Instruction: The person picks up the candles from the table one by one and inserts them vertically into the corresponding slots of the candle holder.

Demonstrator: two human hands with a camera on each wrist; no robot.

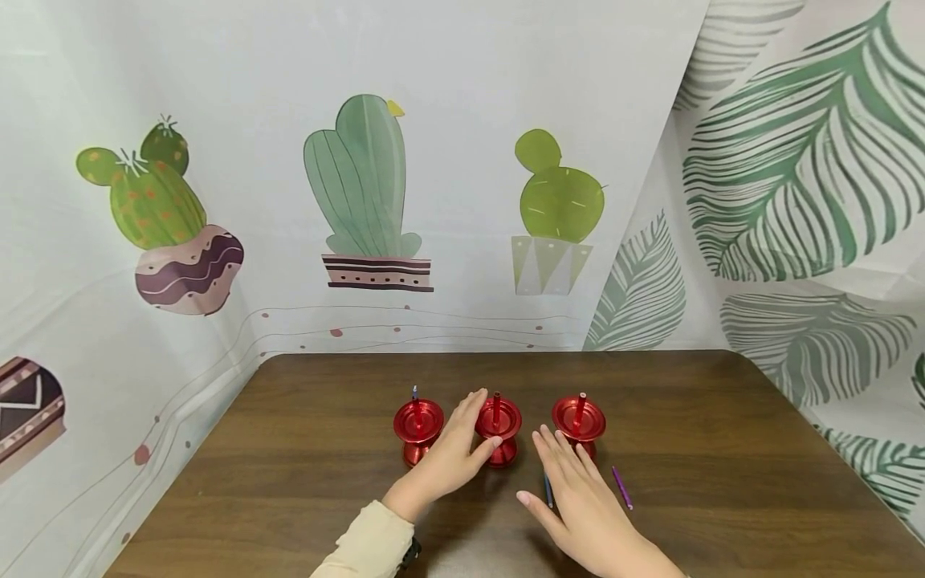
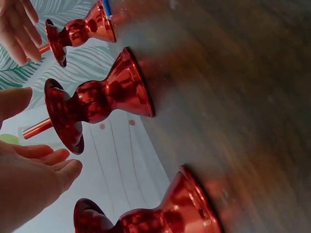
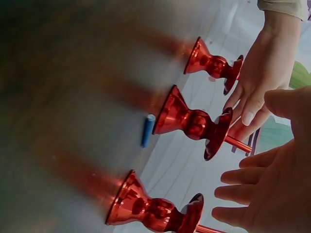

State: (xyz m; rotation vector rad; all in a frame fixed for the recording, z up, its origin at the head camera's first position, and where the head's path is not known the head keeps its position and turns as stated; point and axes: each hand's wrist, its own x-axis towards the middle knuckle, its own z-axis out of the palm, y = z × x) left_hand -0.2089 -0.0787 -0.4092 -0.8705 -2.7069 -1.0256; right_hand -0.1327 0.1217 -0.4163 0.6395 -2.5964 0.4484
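Three shiny red candle holders stand upright in a row, each a flared foot with a round dish and a central tube. From the left holder's (image 1: 405,423) tube a thin dark-and-blue stick pokes up. My left hand (image 1: 455,448) is beside the middle holder (image 1: 503,456); in the left wrist view its thumb and fingers (image 2: 36,179) are spread apart on either side of the tube (image 2: 38,129), without gripping it. My right hand (image 1: 581,506), fingers extended, hovers in front of the right holder (image 1: 591,419) and holds nothing. Part of that holder's foot is hidden behind the fingers.
On the brown wooden table (image 1: 303,449), a thin blue stick (image 1: 548,491) lies by my right hand, partly covered by it. A purple stick (image 1: 622,489) lies to its right. A cloth printed with cacti and leaves (image 1: 462,160) hangs behind the table.
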